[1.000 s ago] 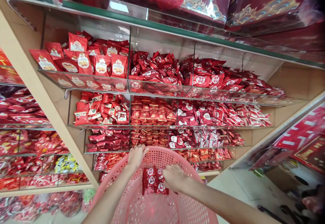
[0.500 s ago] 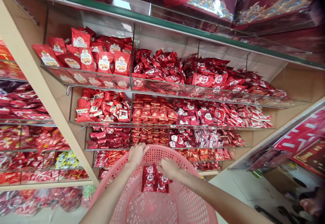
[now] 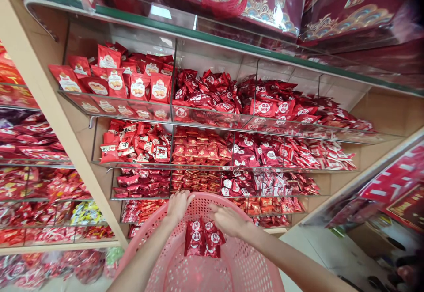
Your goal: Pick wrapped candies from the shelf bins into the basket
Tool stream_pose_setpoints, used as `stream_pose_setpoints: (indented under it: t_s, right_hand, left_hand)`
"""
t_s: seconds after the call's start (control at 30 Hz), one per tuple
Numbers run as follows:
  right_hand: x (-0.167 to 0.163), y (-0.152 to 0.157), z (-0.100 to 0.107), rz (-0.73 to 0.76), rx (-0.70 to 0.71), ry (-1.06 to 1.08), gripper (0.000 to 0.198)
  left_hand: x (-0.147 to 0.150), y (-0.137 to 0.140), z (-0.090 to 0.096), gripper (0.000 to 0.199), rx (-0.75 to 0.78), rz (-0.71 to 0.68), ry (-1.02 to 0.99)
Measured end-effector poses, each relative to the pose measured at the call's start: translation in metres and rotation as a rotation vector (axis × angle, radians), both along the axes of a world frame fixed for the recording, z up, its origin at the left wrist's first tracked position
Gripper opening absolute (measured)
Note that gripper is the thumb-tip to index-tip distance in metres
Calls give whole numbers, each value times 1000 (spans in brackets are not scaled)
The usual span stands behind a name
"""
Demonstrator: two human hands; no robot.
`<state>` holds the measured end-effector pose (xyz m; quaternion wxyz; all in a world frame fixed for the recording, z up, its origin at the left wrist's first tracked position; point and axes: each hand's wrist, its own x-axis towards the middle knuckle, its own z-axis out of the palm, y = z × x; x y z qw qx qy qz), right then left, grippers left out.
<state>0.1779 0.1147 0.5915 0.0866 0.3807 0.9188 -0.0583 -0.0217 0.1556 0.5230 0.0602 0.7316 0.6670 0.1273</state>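
Several red packets, just below half-curled right fingers, grip unclear, left fingers clasping basket rim

Maroon wave-patterned packages on a green-edged glass shelf, yellow packets lower left.

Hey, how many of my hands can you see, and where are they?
2: the left hand on the far rim of the pink basket, the right hand over its inside, near the red packets. Neither is hidden.
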Motion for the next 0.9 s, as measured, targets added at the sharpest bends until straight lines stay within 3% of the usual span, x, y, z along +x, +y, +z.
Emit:
stream_pose_setpoints:
  t_s: [0.27, 0.4, 0.47, 0.57, 0.77, 0.9]
  right_hand:
    - [-14, 21, 167, 118, 520, 652, 29]
    - [-9, 44, 228, 7, 770, 804, 25]
    - [-6, 61, 246, -91, 816, 791, 24]
    - [-2, 88, 264, -201, 754, 753, 26]
    - [2, 118, 289, -109, 526, 467, 53]
    - [-4, 123, 298, -81, 430, 363, 57]
  left_hand:
    - [-1, -1, 1, 34, 9, 9, -20]
    - [-1, -2, 2, 33, 4, 21, -20]
    - [-1, -2, 2, 33, 0, 29, -21]
    - [-1, -2, 1, 34, -5, 32, -24]
    - [-2, -2, -2, 34, -3, 31, -34]
    - [-2, -1, -3, 36, -4, 29, -36]
